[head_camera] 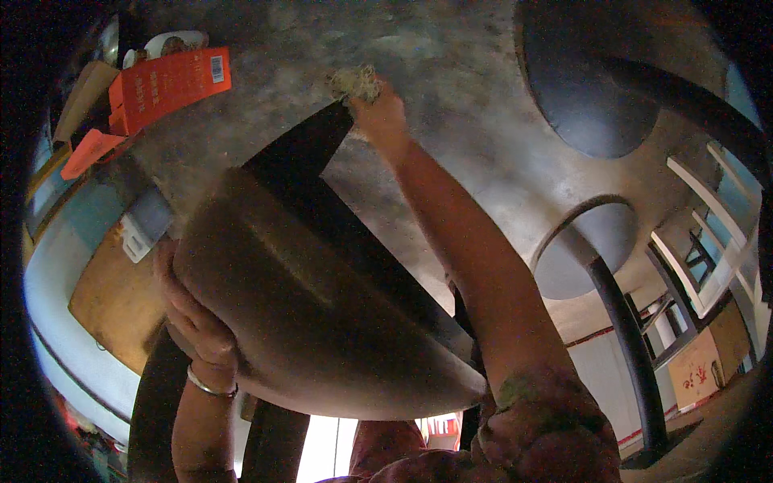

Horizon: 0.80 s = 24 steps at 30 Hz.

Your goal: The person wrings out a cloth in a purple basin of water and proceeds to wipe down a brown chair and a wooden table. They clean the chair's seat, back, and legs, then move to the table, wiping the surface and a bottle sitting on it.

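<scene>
A dark, smooth piece of furniture, perhaps a stool or small table [314, 314], stands tilted close before me, with a flat black part sticking out towards the top. At its left side, my left hand [199, 326], with a silver bangle on the wrist, grips its rounded edge. My right arm reaches up past it. A crumpled, pale, stringy scrubbing wad [353, 83] is in my right hand [381, 118], beside the far tip of the black part. The fingertips of my right hand are partly hidden by the wad.
An orange-red cardboard box [175, 84] lies at the upper left on the grey floor [374, 30]. Two round dark stools or bases [589, 250] with thick black tubes stand at the right. White racks [703, 241] are beyond them; a white plastic item [136, 241] sits at the left.
</scene>
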Available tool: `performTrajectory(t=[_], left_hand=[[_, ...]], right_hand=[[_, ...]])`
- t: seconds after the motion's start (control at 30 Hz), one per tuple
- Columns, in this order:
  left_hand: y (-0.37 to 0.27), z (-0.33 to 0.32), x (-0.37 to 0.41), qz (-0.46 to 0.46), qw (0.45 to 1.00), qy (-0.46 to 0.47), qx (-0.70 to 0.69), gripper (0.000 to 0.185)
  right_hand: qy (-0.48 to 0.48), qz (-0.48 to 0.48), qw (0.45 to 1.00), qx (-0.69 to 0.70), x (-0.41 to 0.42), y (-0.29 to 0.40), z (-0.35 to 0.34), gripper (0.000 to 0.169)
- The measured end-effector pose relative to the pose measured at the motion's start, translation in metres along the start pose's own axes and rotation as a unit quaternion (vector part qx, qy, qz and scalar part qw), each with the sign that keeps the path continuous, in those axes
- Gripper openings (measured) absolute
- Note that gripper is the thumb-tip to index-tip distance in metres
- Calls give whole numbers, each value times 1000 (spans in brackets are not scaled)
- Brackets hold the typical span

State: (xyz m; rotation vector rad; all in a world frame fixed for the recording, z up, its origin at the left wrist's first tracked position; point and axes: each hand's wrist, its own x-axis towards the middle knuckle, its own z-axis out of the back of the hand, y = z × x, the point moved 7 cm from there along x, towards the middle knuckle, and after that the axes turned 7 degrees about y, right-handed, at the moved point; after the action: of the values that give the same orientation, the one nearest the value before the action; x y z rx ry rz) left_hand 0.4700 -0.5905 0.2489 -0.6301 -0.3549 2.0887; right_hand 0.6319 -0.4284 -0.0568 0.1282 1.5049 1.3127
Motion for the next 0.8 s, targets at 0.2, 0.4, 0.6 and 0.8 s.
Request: performTrajectory(t=[0.2,0.4,0.6,0.8], left_hand=[[-2,-5,4,-52,998,-3,-27,61],[4,0,-6,-64,998,4,-2,67],[13,-1,-7,-70,997,9,25,70],[13,2,-11,-84,995,16,47,74]], right_hand=[[18,-18,997,-77,78,-35,-2,50],[30,91,994,53,-14,50,7,46],[17,367,914,171,-140,156,36,43],[-107,46,986,115,-16,4,5,29]])
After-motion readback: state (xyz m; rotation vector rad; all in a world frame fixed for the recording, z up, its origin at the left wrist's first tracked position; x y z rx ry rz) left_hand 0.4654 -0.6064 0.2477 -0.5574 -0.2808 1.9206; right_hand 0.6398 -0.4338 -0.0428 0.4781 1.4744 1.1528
